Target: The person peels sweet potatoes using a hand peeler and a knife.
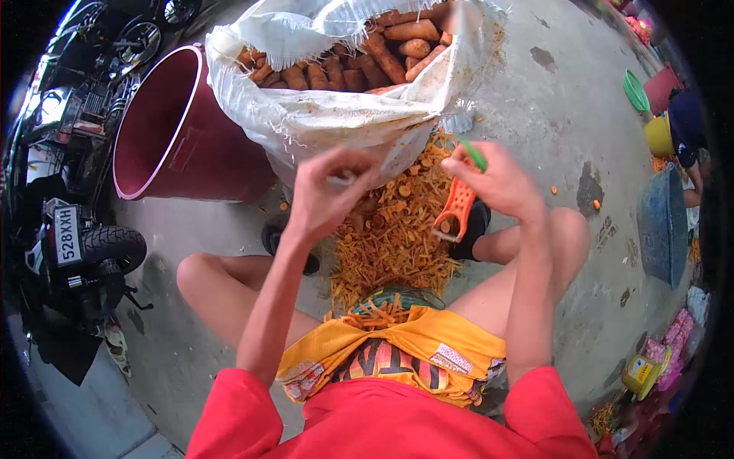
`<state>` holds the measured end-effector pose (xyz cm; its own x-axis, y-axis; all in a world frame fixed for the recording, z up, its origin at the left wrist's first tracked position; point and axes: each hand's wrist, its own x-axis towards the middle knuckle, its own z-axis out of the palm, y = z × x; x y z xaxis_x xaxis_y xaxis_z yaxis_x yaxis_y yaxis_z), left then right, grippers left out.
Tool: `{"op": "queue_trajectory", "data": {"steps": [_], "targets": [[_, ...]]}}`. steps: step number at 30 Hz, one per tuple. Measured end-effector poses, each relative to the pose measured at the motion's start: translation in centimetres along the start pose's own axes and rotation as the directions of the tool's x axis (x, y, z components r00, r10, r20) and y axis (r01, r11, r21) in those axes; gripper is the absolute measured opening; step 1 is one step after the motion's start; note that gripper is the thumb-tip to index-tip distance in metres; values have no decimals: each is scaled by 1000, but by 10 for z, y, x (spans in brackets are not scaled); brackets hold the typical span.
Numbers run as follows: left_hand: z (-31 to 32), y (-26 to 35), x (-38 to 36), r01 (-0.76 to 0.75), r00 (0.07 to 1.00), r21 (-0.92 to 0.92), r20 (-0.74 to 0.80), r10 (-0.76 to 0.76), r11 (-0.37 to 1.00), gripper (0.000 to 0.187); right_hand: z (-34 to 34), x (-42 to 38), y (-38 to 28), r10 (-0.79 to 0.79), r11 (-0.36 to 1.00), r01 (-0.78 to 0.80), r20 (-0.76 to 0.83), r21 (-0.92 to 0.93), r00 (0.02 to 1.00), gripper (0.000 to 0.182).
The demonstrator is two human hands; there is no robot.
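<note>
My right hand (501,180) grips an orange peeler (459,203) with a green handle, its blade end pointing down over the peelings. To its left, my left hand (330,187) is raised with curled fingers, just in front of the sack; whether anything small lies in them I cannot make out. A heap of orange peelings and cut carrot ends (397,237) covers the floor between my feet. Behind my hands stands a white woven sack (336,122), its mouth wide, full of carrots (378,57).
A large maroon bin (206,145) stands left of the sack. Motorcycles (92,245) line the left side. On the right are a blue-grey tub (664,226), a green basin (634,90), a yellow container (642,375) and another person's arm (694,180).
</note>
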<state>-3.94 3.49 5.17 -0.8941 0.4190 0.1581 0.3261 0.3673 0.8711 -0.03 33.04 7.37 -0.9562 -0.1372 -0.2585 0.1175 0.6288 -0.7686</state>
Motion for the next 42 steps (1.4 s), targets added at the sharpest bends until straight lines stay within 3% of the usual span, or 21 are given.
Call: {"op": "queue_trajectory", "data": {"steps": [2, 3, 5, 8, 11, 16, 20, 22, 23, 24, 25, 26, 28, 29, 30, 31, 33, 35, 36, 38, 42], "targets": [[-8, 36, 41, -37, 999, -84, 13, 38, 996, 17, -11, -3, 4, -30, 990, 56, -197, 132, 980, 27], [-7, 37, 70, -179, 984, -41, -17, 178, 983, 21, -15, -3, 1, -33, 989, 61, -198, 135, 980, 27], [3, 33, 122, -108, 993, 131, -23, 112, 985, 29, -21, -3, -5, -63, 985, 129, -451, 116, 890, 26], [34, -7, 184, -7, 1000, 476, 3, 7, 879, 51, -24, -1, -1, -98, 972, 200, -564, 122, 820, 23], [54, -4, 200, 92, 983, 567, 78, -165, 819, 61, -30, -2, 1, -118, 970, 218, -570, 110, 813, 22], [37, -12, 190, 27, 997, 457, 54, -59, 889, 51, -38, -7, -4, -97, 978, 185, -582, 94, 808, 23], [-4, 5, 153, 36, 998, 363, -62, -14, 931, 46, -34, -8, -5, -128, 976, 207, -586, 70, 800, 24], [-25, 9, 133, -91, 991, 20, -97, 92, 996, 41, -29, -7, -7, -155, 973, 226, -587, 48, 794, 24], [-32, 12, 121, -90, 990, 33, -103, 93, 995, 41, -27, -7, -9, -176, 972, 233, -589, 21, 788, 24], [-38, 20, 109, -117, 976, -282, -209, 58, 952, 39, -25, -6, -11, -183, 969, 244, -586, 27, 790, 24], [-42, 24, 98, -167, 954, -563, -299, -11, 809, 38, -22, -6, -13, -176, 972, 232, -565, 28, 806, 24], [-43, 19, 91, -122, 960, -733, -258, -107, 669, 41, -18, -5, -16, -171, 975, 221, -543, 27, 822, 24], [-35, 26, 58, 182, 939, -876, 20, -344, 447, 43, -4, 3, -20, -178, 968, 244, -509, 64, 842, 23], [-26, 22, 42, 260, 895, -863, 47, -443, 433, 50, 3, 7, -22, -169, 969, 231, -450, 87, 877, 23], [-23, 3, 30, 299, 928, -864, 164, -335, 405, 50, 9, 8, -19, -150, 973, 206, -393, 106, 907, 23], [-21, 2, 19, 322, 923, -867, 198, -330, 381, 50, 18, 12, -15, -287, 955, 295, -392, -41, 874, 24], [-10, 0, 2, 363, 910, -872, 256, -327, 329, 49, 38, 22, -8, -365, 931, 354, -252, -90, 896, 25], [-1, 2, -9, 313, 935, -705, 111, -337, 637, 41, 52, 22, -13, -386, 923, 381, -157, -62, 909, 25], [1, -2, -15, 323, 932, -714, 124, -341, 621, 41, 58, 23, -16, -426, 905, 426, -69, -22, 902, 26], [3, -13, -26, 251, 960, -404, -13, -280, 880, 31, 72, 27, -15, -424, 905, 424, -40, -21, 905, 26], [6, -12, -41, 317, 933, -397, -34, -359, 861, 39, 90, 29, -21, -415, 909, 416, 32, -25, 909, 28]]}}
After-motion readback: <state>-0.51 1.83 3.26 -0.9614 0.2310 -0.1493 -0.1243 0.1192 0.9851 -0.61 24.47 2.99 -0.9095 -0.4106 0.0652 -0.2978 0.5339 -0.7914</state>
